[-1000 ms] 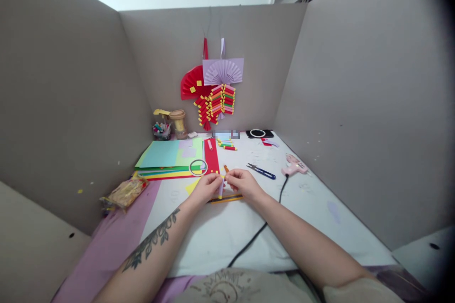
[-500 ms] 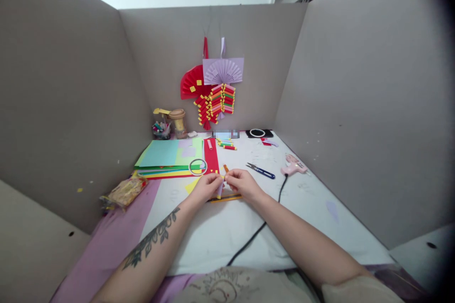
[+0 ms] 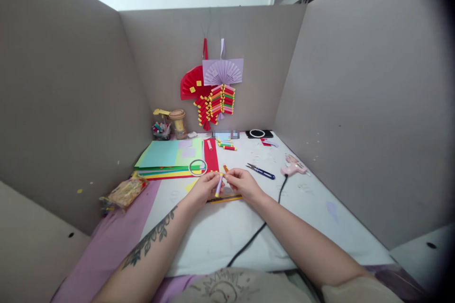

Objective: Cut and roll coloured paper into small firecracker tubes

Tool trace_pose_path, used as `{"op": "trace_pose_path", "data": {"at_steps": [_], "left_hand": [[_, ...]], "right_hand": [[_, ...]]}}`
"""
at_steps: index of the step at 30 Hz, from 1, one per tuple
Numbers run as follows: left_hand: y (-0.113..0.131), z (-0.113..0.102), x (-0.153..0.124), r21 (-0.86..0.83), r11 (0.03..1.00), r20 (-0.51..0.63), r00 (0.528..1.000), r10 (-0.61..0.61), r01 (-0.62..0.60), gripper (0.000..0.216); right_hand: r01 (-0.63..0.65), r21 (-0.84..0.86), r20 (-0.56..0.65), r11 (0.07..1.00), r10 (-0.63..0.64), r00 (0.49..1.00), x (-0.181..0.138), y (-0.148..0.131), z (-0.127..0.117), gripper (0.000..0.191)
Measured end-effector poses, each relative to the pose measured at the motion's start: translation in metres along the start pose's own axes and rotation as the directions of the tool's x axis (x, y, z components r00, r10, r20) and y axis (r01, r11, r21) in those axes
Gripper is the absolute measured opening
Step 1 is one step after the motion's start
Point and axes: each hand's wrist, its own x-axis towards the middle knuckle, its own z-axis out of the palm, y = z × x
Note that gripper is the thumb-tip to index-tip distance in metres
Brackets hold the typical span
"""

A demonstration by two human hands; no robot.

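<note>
A lilac paper roll (image 3: 218, 186) with yellow ends is held tilted between my two hands, low over the table. My left hand (image 3: 207, 184) is closed, pinching the roll from its left side. The fingertips of my right hand (image 3: 240, 182) are pressed together at the roll's upper yellow end. Just beneath both hands lies a yellow-orange pencil-like stick (image 3: 227, 198), partly covered by them. A small orange-brown piece (image 3: 225, 168) shows behind my right fingers.
Blue thread snips (image 3: 261, 171) and a pink glue gun (image 3: 294, 165) with a black cord lie right. Coloured paper sheets (image 3: 159, 152) bear a white ring (image 3: 197, 167) at left. Finished paper rolls (image 3: 227, 144) lie behind. Fan decorations (image 3: 223, 72) hang on the grey partition.
The lilac roll has turned and come more into sight between my hands, with its yellow upper end now showing. Both hands stay in nearly the same place.
</note>
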Motion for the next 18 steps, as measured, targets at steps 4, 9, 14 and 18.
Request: {"op": "trace_pose_path", "data": {"at_steps": [4,9,14,18], "left_hand": [[0.006,0.0019,-0.0028,-0.069,0.998,-0.04,0.999,-0.008,0.005,0.039],[0.0096,0.0064,-0.0066,-0.098,0.995,-0.026,1.0,-0.015,0.013,0.038],[0.0096,0.0096,-0.0081,-0.127,0.992,0.003,1.0,-0.019,0.019,0.038],[0.0089,0.0061,-0.0094,-0.123,0.992,0.054,0.998,-0.028,0.034,0.036]], "right_hand": [[0.037,0.026,-0.029,0.999,-0.036,0.999,-0.0016,-0.0035,0.0015,0.024],[0.001,0.081,0.056,0.997,-0.005,0.998,-0.003,-0.0037,0.0019,0.028],[-0.068,0.122,0.206,0.99,0.041,0.978,-0.003,0.001,0.0008,0.035],[-0.076,0.144,0.227,0.987,0.042,0.973,-0.0028,0.0017,-0.0007,0.035]]}}
